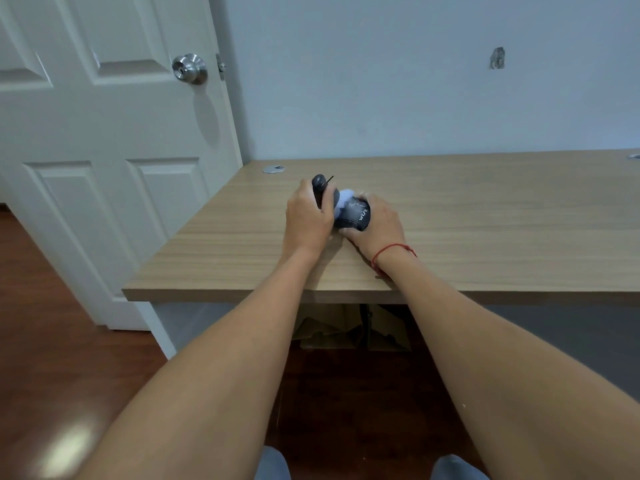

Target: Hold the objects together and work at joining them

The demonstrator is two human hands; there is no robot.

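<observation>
Our left hand (308, 216) curls its fingers (325, 206) round the dark pump top (320, 185); our right hand (379, 223) wraps the dark bottle (356, 216) lying on the bench (485, 220), white tissue (343, 199) between them. It looks light, rigid, perhaps slick; the body seems the best hold.

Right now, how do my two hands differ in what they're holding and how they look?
The left hand grips a dark rounded piece with a thin black stem, while the right hand grips a dark cylinder with white lettering. The right wrist wears a red string bracelet; the left wrist is bare. The left hand sits slightly farther from the desk edge. Both curl around their piece over the wooden desk, with white fluff between them.
</observation>
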